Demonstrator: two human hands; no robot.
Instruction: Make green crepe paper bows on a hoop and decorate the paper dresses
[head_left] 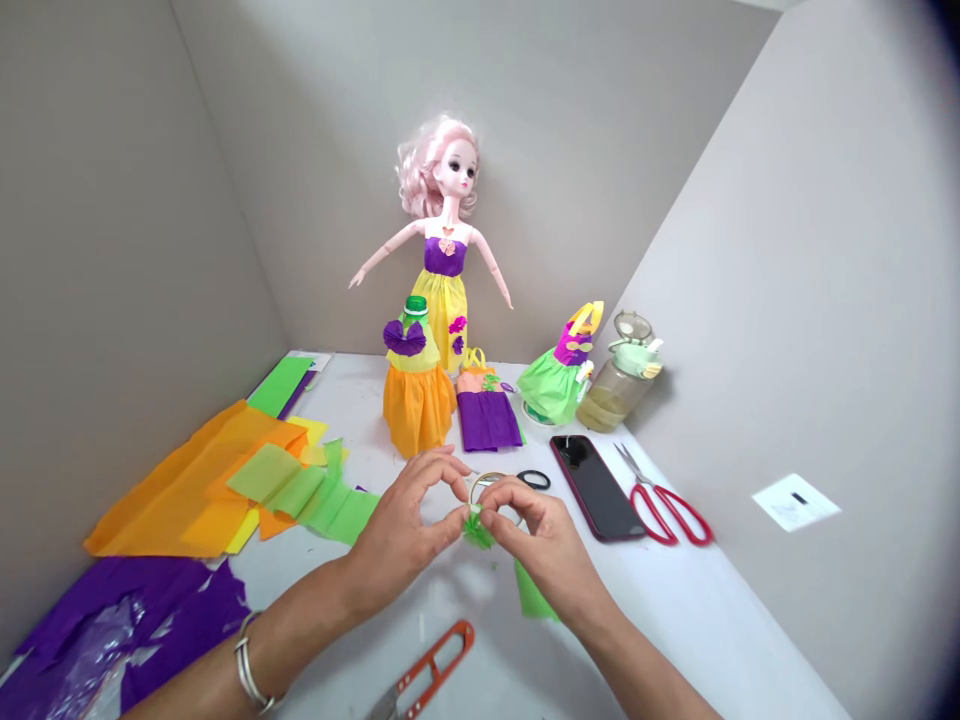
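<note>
Just above the table, a small gathered piece of green crepe paper (pixel 478 530) is pinched between my hands. My left hand (pixel 412 515) curves in from the left, thumb and index fingertips closed at the paper's upper left edge. From the other side, my right hand (pixel 536 535) grips the top of the same piece between thumb and fingers. A thin ring (pixel 474 488), possibly a tape roll, shows behind the fingertips; I cannot tell whether either hand holds it. Under my right hand lies a green paper strip (pixel 532 595). Black-handled scissors (pixel 535 480) rest beyond, partly hidden.
Orange thread snips (pixel 435 665) lie near the front. Orange paper (pixel 180 480), green paper (pixel 300 490) and purple paper (pixel 150 610) spread leftward. Behind stand a doll (pixel 446 250) and a dressed bottle (pixel 418 400). A phone (pixel 596 490), red-handled scissors (pixel 667 510) and a jar (pixel 611 385) are right.
</note>
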